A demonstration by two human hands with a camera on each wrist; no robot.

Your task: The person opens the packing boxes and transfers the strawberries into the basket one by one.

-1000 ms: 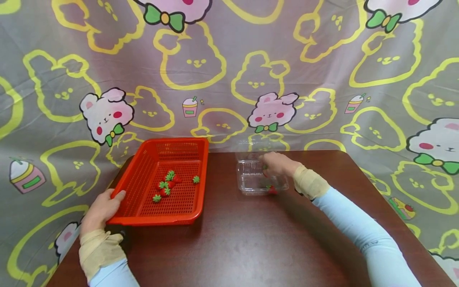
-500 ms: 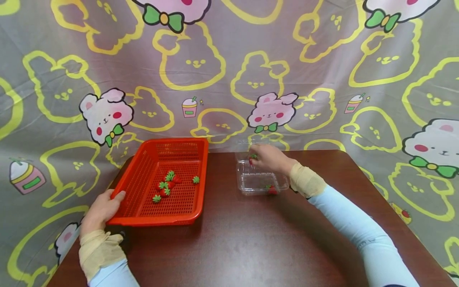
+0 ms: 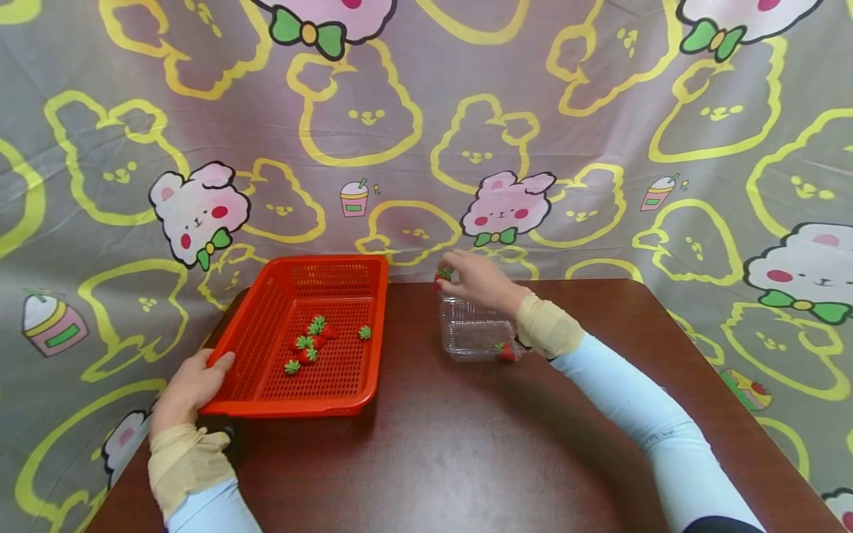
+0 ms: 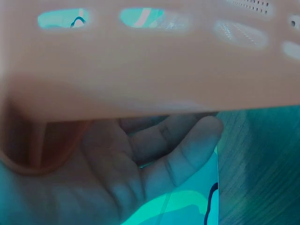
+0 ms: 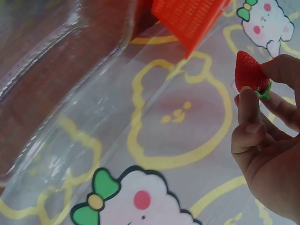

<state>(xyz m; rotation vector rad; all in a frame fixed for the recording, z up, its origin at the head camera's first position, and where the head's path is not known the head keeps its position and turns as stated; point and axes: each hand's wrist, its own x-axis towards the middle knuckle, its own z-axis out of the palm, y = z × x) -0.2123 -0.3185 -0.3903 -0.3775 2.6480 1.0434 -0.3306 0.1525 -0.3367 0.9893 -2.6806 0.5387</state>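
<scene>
My right hand [image 3: 466, 277] pinches a small red strawberry [image 3: 442, 277] with a green cap above the back left corner of a clear plastic box [image 3: 474, 333]. The right wrist view shows the strawberry [image 5: 249, 71] held between thumb and fingertips [image 5: 247, 112]. One more strawberry [image 3: 505, 351] lies in the box's front right corner. My left hand [image 3: 193, 381] grips the front left rim of a red mesh basket [image 3: 266, 311], fingers curled under its edge [image 4: 178, 145]. Several strawberries [image 3: 313, 344] lie inside the basket.
Both containers stand on a dark brown wooden table [image 3: 433, 451]. A grey cartoon-print cloth [image 3: 413, 133] hangs right behind the table and drapes down its sides. The box's open clear lid [image 5: 70, 93] rises against the cloth.
My right hand has lifted out of the clear box and moved up and left with a strawberry pinched in its fingers. The left hand and basket have stayed still.
</scene>
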